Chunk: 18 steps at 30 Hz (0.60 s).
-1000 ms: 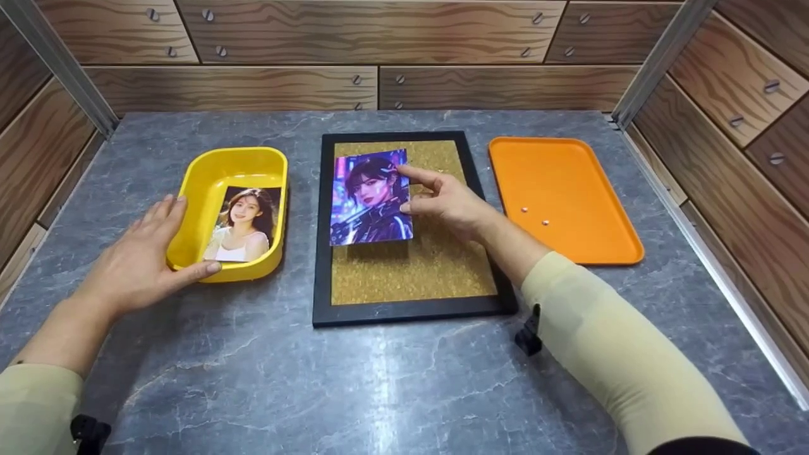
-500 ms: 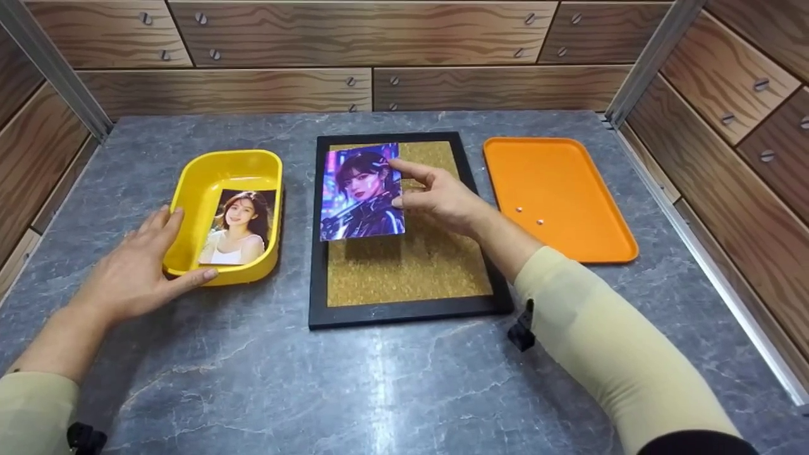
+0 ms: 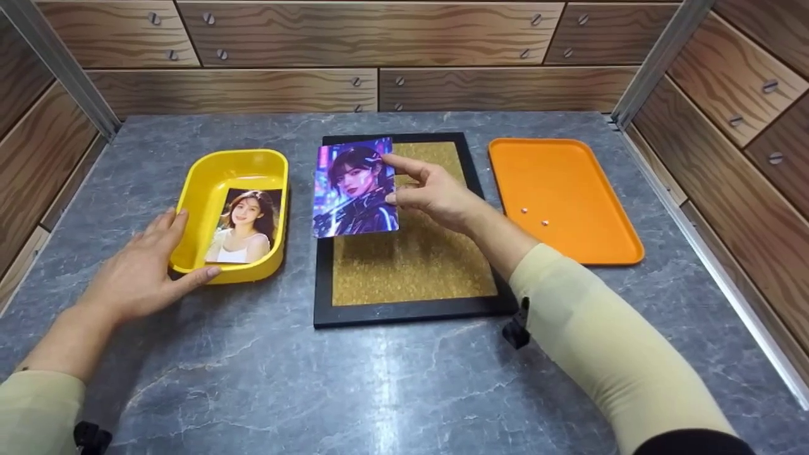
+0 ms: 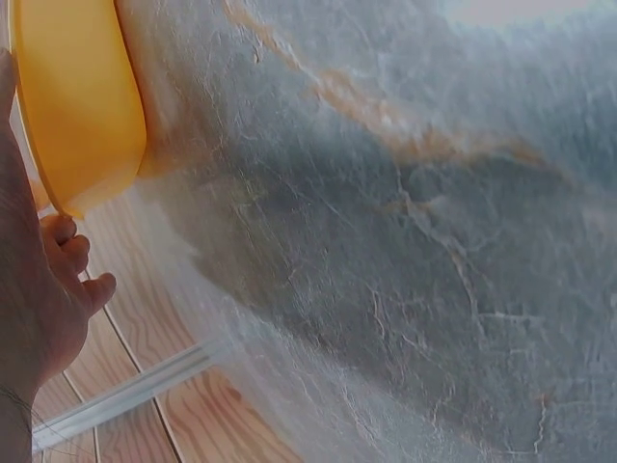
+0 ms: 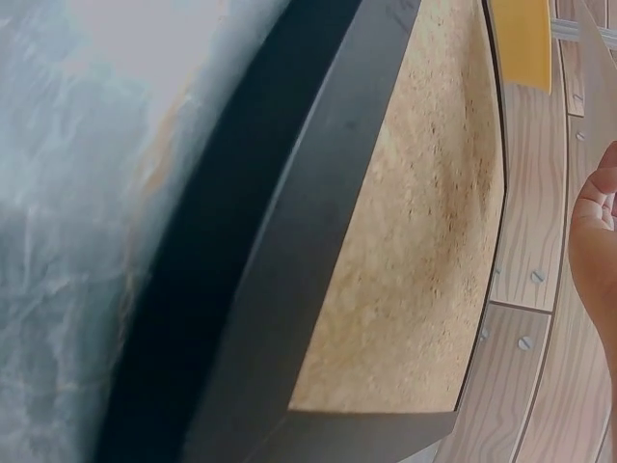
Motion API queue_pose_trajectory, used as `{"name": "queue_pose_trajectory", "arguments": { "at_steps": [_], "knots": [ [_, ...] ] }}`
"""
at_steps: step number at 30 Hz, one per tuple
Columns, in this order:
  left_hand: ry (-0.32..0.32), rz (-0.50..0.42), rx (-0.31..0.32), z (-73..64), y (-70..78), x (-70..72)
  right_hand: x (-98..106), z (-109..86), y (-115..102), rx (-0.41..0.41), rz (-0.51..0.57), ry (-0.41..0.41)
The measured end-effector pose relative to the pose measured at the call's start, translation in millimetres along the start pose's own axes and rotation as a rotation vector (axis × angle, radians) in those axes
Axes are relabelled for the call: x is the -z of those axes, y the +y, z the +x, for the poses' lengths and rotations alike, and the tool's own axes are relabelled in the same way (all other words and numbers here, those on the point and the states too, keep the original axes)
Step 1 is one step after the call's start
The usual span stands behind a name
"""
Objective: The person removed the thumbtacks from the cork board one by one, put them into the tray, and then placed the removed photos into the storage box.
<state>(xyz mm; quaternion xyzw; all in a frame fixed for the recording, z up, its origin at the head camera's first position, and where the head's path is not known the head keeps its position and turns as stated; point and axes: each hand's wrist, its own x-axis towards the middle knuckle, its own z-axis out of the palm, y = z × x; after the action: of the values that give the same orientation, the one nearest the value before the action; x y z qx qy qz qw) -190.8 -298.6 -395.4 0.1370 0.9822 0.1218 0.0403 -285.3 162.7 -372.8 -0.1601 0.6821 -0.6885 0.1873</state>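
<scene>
My right hand (image 3: 436, 193) pinches the right edge of a purple-blue picture card (image 3: 356, 188), thumb below and index finger above. The card hangs over the upper left of a black-framed cork board (image 3: 414, 272) and covers part of its left border. On the left, my left hand (image 3: 139, 262) rests against a yellow bin (image 3: 215, 165), thumb on the front rim and fingers along the left side. A photo card (image 3: 243, 227) of a person in a white top leans inside that bin. In the right wrist view, only part of the right hand (image 5: 598, 241) and a pale card edge show.
An orange tray (image 3: 575, 189) lies right of the board. It bears two tiny silver pieces (image 3: 545, 222) near its left side. The grey marbled table (image 3: 379, 392) is bounded by wood-patterned walls (image 3: 234, 88) at the back and sides.
The right hand has carried the picture card left and slightly away from me, over the board's left border. The left hand has stayed at the bin.
</scene>
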Motion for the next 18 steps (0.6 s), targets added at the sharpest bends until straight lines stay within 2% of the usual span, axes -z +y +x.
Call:
{"name": "queue_pose_trajectory", "arguments": {
  "at_steps": [18],
  "knots": [
    [0.016, 0.007, -0.014, -1.3, -0.3, -1.3, -22.8, 14.4, -7.2, 0.015, 0.040, -0.026]
  ]
}}
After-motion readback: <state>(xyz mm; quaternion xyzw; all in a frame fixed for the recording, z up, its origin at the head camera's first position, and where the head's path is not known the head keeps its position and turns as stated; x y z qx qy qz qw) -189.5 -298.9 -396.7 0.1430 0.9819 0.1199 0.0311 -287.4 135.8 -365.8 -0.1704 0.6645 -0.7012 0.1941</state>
